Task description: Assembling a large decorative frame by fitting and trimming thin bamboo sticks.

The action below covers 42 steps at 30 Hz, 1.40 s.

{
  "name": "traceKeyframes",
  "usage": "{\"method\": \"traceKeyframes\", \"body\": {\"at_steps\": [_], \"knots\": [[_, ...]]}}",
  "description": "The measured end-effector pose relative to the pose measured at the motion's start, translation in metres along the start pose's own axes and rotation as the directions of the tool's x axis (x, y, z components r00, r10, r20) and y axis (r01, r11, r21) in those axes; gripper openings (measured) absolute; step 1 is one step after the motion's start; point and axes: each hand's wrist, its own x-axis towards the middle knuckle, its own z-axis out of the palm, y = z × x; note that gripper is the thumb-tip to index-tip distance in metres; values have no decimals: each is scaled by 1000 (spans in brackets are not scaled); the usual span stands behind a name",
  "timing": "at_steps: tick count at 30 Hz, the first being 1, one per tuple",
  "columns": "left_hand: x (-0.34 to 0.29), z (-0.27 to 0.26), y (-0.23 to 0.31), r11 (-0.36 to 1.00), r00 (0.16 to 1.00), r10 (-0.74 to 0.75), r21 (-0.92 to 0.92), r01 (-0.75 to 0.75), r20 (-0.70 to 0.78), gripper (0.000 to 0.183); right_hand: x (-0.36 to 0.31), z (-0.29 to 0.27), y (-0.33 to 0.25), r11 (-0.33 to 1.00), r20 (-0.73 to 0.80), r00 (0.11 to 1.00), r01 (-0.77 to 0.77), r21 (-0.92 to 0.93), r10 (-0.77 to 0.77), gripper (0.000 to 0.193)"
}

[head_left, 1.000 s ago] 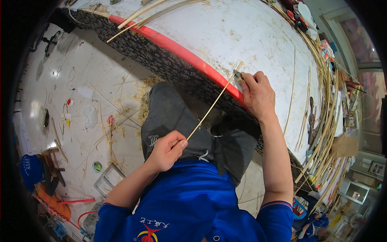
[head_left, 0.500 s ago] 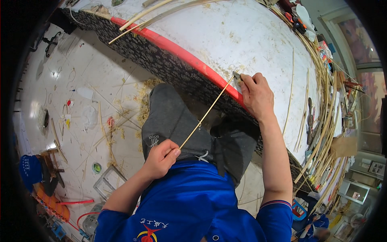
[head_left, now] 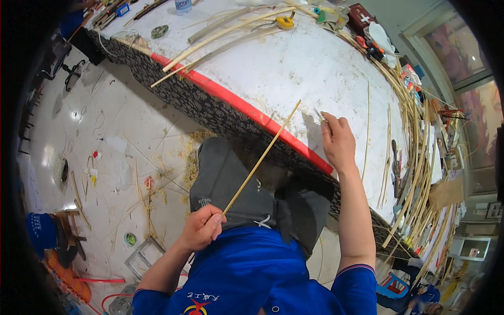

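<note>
- Because the right hand [head_left: 338, 144] wraps around it, most of the small tool [head_left: 317, 113] is hidden; only a narrow greyish end shows past the fingertips, too small to make out its shape.
- Where the thin strip [head_left: 260, 161] enters the left hand [head_left: 202, 228], its near end is covered, and I cannot tell how far it runs inside the fist.
- At the upper left rim, another person's blue clothing [head_left: 72, 23] is cut off and dim.
- The left fingers are curled closed, thumb against forefinger, pinching the strip.
- The right thumb and fingers are drawn together on the tool; the lower fingers are partly out of sight.
- The strip slants up across the grey trousers [head_left: 218, 165] and the table's red edge [head_left: 241, 105], its far tip over the white tabletop [head_left: 325, 68], apart from the tool.
</note>
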Motion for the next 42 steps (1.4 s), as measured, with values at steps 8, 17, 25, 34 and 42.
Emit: {"method": "traceKeyframes", "body": {"at_steps": [8,17,25,34,42], "knots": [[24,14,29,998,994,41,39,-45,99,21,39,-15,78,961,-191,965,-214,-178,179,25],[50,30,37,989,993,98,102,-104,66,24,26,-11,4,980,-168,969,192,61,-179,39],[58,41,36,973,979,184,154,-170,-85,23,4,58,-8,935,-28,950,311,170,-311,41],[33,54,46,967,948,254,67,-245,-192,25,-73,43,-66,720,-77,863,463,516,-500,31],[32,60,51,960,943,280,52,-275,-182,26,-61,38,-73,853,-172,906,422,305,-387,27]]}}
